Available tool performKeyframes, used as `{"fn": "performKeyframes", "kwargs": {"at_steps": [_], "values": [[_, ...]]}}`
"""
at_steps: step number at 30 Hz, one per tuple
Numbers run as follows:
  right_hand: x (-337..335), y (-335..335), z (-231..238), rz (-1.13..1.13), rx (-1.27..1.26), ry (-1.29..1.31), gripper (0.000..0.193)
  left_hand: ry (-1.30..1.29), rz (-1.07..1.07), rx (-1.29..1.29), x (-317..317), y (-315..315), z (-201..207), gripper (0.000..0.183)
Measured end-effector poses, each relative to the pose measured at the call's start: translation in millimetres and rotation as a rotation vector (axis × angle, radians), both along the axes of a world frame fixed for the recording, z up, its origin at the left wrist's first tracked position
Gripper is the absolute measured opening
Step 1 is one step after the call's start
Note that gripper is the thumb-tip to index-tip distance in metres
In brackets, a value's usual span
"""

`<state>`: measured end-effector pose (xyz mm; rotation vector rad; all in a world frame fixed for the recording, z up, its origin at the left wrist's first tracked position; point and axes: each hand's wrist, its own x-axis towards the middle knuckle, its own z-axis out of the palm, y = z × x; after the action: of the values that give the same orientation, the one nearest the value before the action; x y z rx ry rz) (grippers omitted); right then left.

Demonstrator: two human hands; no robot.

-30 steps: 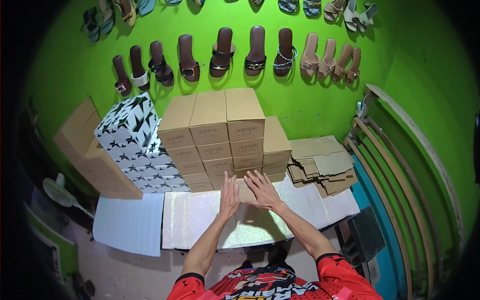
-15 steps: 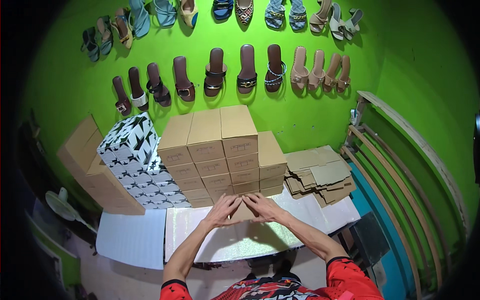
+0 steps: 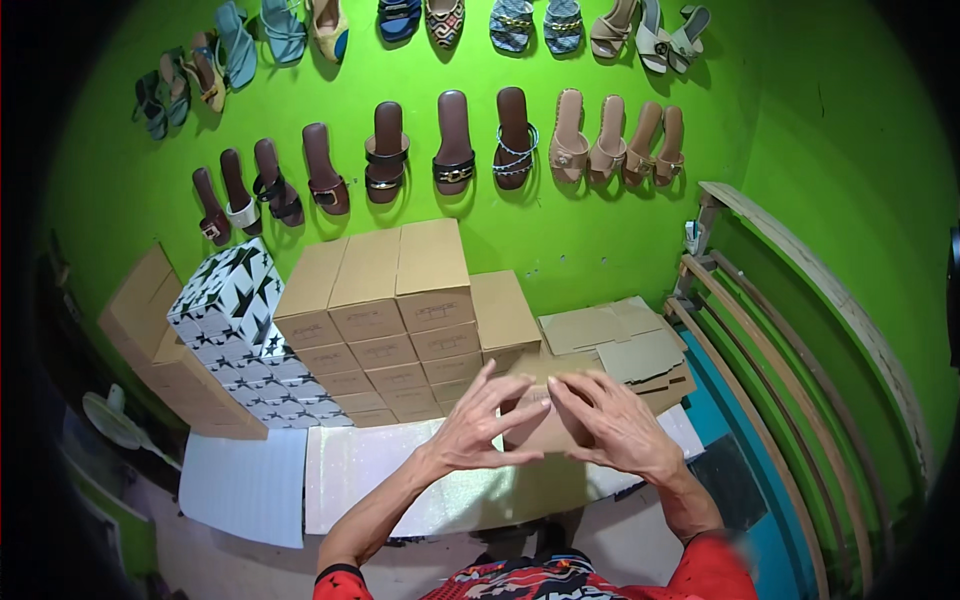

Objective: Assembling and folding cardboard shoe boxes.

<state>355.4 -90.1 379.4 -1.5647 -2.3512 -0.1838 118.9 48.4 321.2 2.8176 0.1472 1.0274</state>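
Observation:
A small brown cardboard box (image 3: 550,432) is held up over the right part of the white-covered table (image 3: 400,500), between my two hands. My left hand (image 3: 485,420) is on its left side, with fingers curved over the near face and top edge. On the opposite side, my right hand (image 3: 625,430) grips the box with its thumb and fingers bent around it. Just behind stand stacked brown cardboard boxes (image 3: 385,350) in several columns, the rightmost column lower than the others. My hands partly hide the held box.
Flattened cardboard (image 3: 640,345) lies piled at the table's right. Left of the brown stack are white boxes with black stars (image 3: 235,310) and a big open carton (image 3: 150,330). A wooden rack (image 3: 760,330) leans by the right wall. Sandals (image 3: 388,150) hang on the green wall.
The box and both my hands have risen off the table front and moved right, toward the flattened cardboard. The whole view has shifted slightly to the right.

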Motion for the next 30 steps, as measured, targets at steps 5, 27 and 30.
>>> {"fn": "performKeyframes", "kwargs": {"at_steps": [5, 27, 30], "values": [[35, 88, -66, 0.002, 0.428, -0.01, 0.084, -0.18, 0.233, 0.31, 45, 55, -36, 0.068], [84, 253, -160, 0.108, 0.128, 0.395, 0.077, 0.21, 0.845, 0.103, 89, 118, -109, 0.092], [89, 257, -164, 0.125, 0.145, 0.405, 0.078, 0.179, 0.844, 0.09, 95, 122, -114, 0.09]]}}
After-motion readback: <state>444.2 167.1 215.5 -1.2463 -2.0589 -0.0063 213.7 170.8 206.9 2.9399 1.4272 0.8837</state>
